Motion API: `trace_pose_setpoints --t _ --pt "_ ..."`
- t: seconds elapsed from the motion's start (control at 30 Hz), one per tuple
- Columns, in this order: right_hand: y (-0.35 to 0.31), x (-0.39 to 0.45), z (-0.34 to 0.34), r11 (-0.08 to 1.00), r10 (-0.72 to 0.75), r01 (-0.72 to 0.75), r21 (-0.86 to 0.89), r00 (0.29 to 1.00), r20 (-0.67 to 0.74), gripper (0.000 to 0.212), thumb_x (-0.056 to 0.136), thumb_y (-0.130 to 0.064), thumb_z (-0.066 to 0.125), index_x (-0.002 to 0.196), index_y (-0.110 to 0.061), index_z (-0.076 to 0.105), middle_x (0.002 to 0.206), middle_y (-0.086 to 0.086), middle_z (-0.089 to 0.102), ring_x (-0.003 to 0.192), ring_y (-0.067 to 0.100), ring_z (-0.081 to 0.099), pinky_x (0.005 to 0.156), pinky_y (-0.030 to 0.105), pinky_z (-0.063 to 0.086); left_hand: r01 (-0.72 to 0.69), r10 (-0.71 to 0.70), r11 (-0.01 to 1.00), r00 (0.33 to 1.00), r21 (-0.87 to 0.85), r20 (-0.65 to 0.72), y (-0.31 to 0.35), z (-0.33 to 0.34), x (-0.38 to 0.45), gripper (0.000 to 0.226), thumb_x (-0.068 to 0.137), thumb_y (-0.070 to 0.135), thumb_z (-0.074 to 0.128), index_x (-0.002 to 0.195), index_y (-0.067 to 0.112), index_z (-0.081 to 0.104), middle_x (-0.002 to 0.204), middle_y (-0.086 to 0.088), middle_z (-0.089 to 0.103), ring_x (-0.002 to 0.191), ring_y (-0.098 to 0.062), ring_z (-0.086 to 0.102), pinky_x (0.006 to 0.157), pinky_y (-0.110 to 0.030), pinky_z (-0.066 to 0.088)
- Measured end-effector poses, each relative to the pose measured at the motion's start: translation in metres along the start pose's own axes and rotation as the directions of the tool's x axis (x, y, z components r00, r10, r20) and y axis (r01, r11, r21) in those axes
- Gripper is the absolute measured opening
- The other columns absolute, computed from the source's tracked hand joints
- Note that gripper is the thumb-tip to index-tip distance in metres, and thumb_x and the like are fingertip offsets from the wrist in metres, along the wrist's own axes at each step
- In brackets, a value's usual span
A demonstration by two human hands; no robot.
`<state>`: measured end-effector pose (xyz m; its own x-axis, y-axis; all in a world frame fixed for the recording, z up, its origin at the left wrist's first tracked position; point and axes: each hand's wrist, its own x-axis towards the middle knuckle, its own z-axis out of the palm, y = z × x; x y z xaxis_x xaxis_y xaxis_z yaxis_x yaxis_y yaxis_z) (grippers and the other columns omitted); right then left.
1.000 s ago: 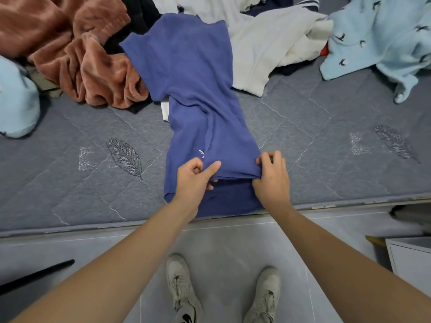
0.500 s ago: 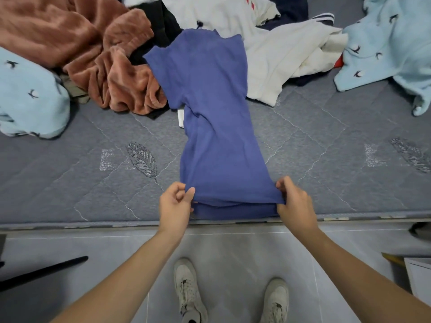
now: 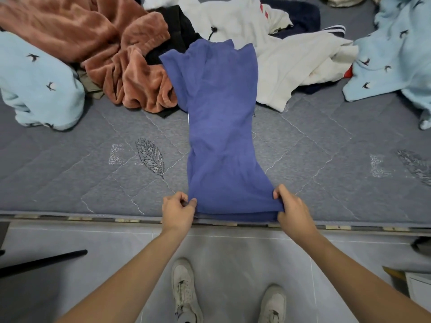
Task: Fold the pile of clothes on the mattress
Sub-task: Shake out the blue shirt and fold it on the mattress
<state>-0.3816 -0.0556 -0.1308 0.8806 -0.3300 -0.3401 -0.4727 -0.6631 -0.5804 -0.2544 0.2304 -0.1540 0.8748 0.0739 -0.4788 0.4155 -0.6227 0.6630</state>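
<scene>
Nearest to us, our two pale sneakers [image 3: 184, 290] stand on the grey tiled floor [image 3: 233, 257], with a black rod [image 3: 42, 262] lying on it off to the left. Both forearms reach forward to the near edge of the grey quilted mattress [image 3: 93, 183]. Our left hand [image 3: 178, 213] pinches the left corner of the blue shirt [image 3: 221, 127] between thumb and curled fingers, and our right hand [image 3: 292, 210] grips the right corner the same way, thumb on top. The shirt's near end is doubled over itself, a lower layer showing just beneath the held edge right at the mattress's near edge. From there the shirt runs as a long narrow band straight across the mattress, its far end overlapping the pile of clothes. In that pile, a rust-coloured fleece [image 3: 105, 54] lies left of the shirt and touches it, a cream garment [image 3: 291, 66] lies to its right, and something black [image 3: 179, 31] sits between them behind the shirt. Pale blue pieces printed with small birds lie toward the far left [image 3: 35, 85] and far right [image 3: 396, 54] edges.
</scene>
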Motion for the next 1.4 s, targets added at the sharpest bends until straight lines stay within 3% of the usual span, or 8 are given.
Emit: trace_pose_setpoints --t 0.23,0.43,0.53,0.7,0.83,1.17,1.3,1.4 --pt "0.006 0.003 0.013 0.966 0.088 -0.091 0.243 0.996 0.02 0.061 0.064 0.023 0.04 0.084 -0.028 0.066 0.088 -0.004 0.07 0.081 0.016 0.064 0.064 0.024 0.047 0.158 -0.146 0.979 0.984 -0.127 0.101 0.019 0.004 0.012 0.031 0.092 0.017 0.076 0.086 0.018 0.046 0.08 -0.002 0.053 0.077 -0.022 0.051 0.071 -0.035 0.042" --pt "0.007 -0.006 0.007 0.949 0.157 -0.115 0.294 0.98 -0.124 0.05 0.07 0.02 0.046 0.083 -0.024 0.066 0.076 -0.007 0.064 0.061 0.005 0.051 0.055 0.019 0.037 -0.184 0.172 0.961 0.982 -0.209 -0.072 0.025 0.003 -0.017 0.031 0.094 -0.011 0.051 0.086 0.019 0.048 0.073 -0.002 0.045 0.063 -0.008 0.039 0.062 -0.024 0.036" --pt "0.011 -0.007 0.01 0.967 0.14 -0.141 0.21 0.99 0.019 0.052 0.07 0.015 0.053 0.079 -0.034 0.062 0.081 -0.012 0.066 0.072 0.015 0.058 0.064 0.026 0.042 -0.135 0.135 0.991 0.991 -0.008 -0.022 0.003 0.007 -0.024 0.024 0.095 -0.004 0.053 0.087 0.019 0.054 0.067 -0.001 0.052 0.057 -0.013 0.045 0.062 -0.029 0.043" --pt "0.006 -0.003 -0.001 0.998 0.032 -0.035 0.06 0.998 0.052 0.009 0.083 -0.027 0.079 0.089 -0.03 0.073 0.095 -0.011 0.049 0.093 0.012 0.048 0.077 0.028 0.043 -0.021 0.017 0.981 1.0 0.193 0.022 0.014 0.009 -0.019 0.018 0.086 0.007 0.062 0.095 0.021 0.054 0.095 -0.004 0.058 0.086 -0.032 0.058 0.076 -0.038 0.045" --pt "0.003 0.01 -0.009 0.999 -0.027 0.027 -0.029 1.0 0.003 0.025 0.092 -0.036 0.071 0.112 -0.023 0.066 0.114 -0.009 0.044 0.107 0.014 0.041 0.089 0.033 0.045 -0.074 0.079 0.965 0.997 0.25 -0.009 0.038 0.004 -0.01 0.026 0.089 0.019 0.066 0.113 0.016 0.056 0.119 -0.01 0.05 0.112 -0.033 0.051 0.1 -0.047 0.044" --pt "-0.064 0.129 -0.03 0.971 -0.235 0.234 -0.052 0.972 -0.021 0.039 0.096 -0.02 0.064 0.133 -0.017 0.055 0.131 -0.003 0.051 0.12 0.021 0.047 0.1 0.043 0.047 -0.121 0.11 0.978 0.991 -0.17 -0.074 0.13 0.0 0.098 0.039 0.096 0.019 0.071 0.13 0.011 0.054 0.122 -0.013 0.061 0.107 -0.022 0.06 0.103 -0.041 0.05" --pt "-0.121 0.225 -0.042 0.937 -0.346 0.342 -0.071 0.937 -0.048 0.038 0.096 -0.019 0.063 0.133 -0.016 0.055 0.13 -0.003 0.053 0.117 0.023 0.048 0.1 0.041 0.045 -0.115 0.085 0.931 0.991 -0.346 -0.102 0.176 -0.015 0.178 0.048 0.097 0.024 0.071 0.138 0.011 0.051 0.125 -0.005 0.062 0.108 -0.015 0.059 0.09 -0.01 0.047" --pt "-0.172 0.291 -0.056 0.917 -0.398 0.394 -0.067 0.915 -0.066 0.041 0.096 -0.02 0.063 0.137 -0.018 0.053 0.134 -0.006 0.052 0.117 0.021 0.045 0.094 0.034 0.042 -0.033 0.012 0.891 0.999 -0.453 -0.049 0.207 -0.028 0.226 0.043 0.091 0.035 0.076 0.123 0.015 0.056 0.11 0.0 0.068 0.102 -0.019 0.064 0.096 -0.031 0.052"
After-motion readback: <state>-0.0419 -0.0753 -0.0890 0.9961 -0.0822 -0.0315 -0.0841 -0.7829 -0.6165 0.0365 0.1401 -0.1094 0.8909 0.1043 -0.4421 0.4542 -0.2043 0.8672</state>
